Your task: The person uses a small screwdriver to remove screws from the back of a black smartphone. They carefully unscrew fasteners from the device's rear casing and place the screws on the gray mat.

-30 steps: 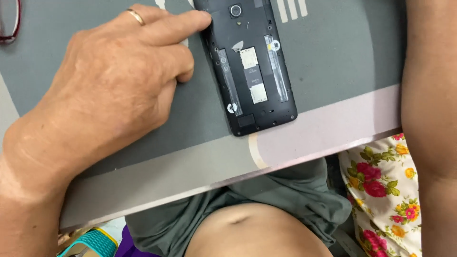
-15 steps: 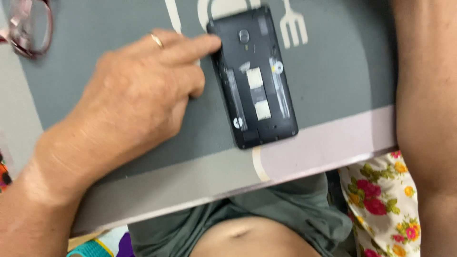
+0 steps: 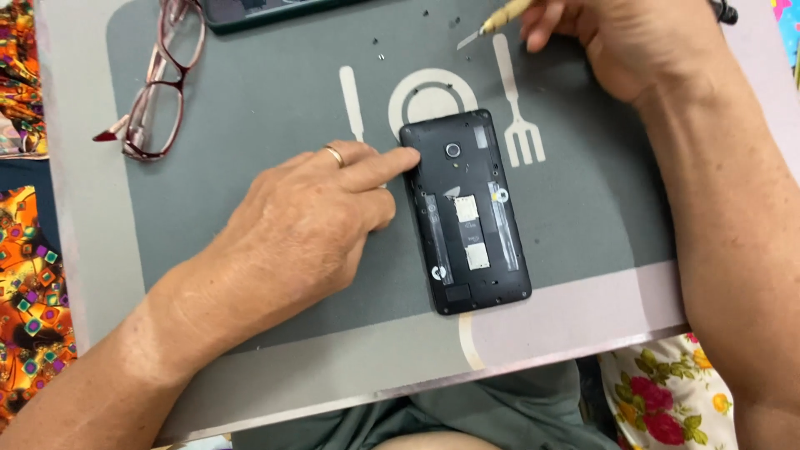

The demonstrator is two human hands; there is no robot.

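A black phone [image 3: 467,212] with its back cover off lies face down on a grey placemat [image 3: 250,108] with a white plate-and-cutlery picture. My left hand [image 3: 304,221], a ring on one finger, rests flat on the mat, its index fingertip touching the phone's upper left edge. Farther back, at the top right, my right hand [image 3: 621,37] is closed around a thin tool [image 3: 493,21] with a pale handle and a metal tip that points down at the mat.
Red-framed glasses [image 3: 162,83] lie folded at the mat's back left. Several tiny dark screws [image 3: 379,57] are scattered near the tool tip. A dark flat device [image 3: 267,10] sits at the top edge. Patterned cloth shows on both sides, and the tray's front edge is close to my body.
The view has tilted up, so the phone and my left hand sit lower in frame. The glasses, the screws and my right hand with the tool have come into sight.
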